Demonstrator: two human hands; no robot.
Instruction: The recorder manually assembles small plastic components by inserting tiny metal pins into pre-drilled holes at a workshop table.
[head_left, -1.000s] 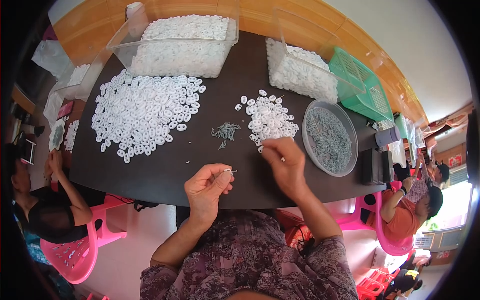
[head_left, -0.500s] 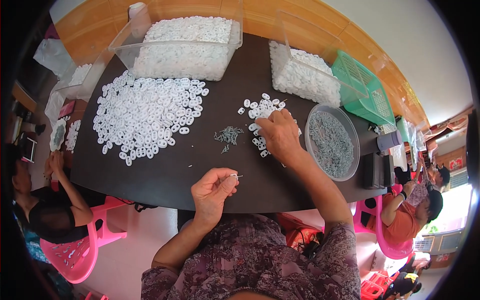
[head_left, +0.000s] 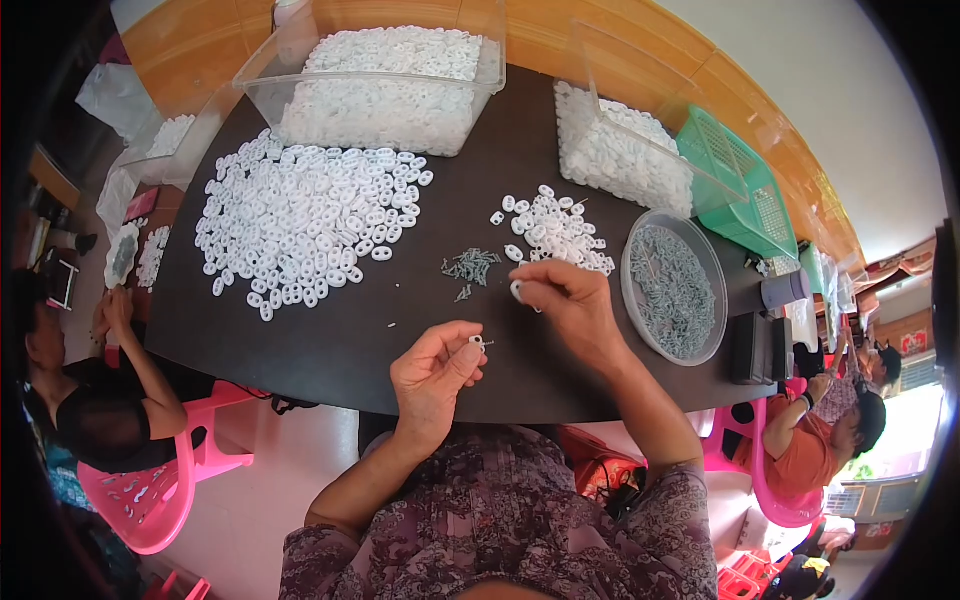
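Near the table's front edge, my left hand [head_left: 430, 380] is closed, pinching a small white two-holed oval plastic piece [head_left: 477, 341] from which a thin grey screw [head_left: 488, 344] sticks out to the right. Facing it, my right hand [head_left: 578, 312] pinches another small white oval piece [head_left: 517, 290] between thumb and fingers. Just beyond the right hand lies a small heap of white plastic pieces [head_left: 560, 232]. A little pile of grey screws [head_left: 472, 265] rests on the dark table [head_left: 330, 360] between that heap and a large spread of white oval pieces [head_left: 305, 215] on the left.
A round transparent tub [head_left: 634, 325] of grey screws stands on the right. Transparent bins [head_left: 260, 100] of white pieces line the back, beside a green basket [head_left: 770, 238]. Dark boxes [head_left: 752, 347] sit at the right edge. Other people sit on pink chairs at both sides.
My right hand has come back from the small heap toward my left hand, now with a white oval piece in its fingers. The left hand still holds its piece with the screw.
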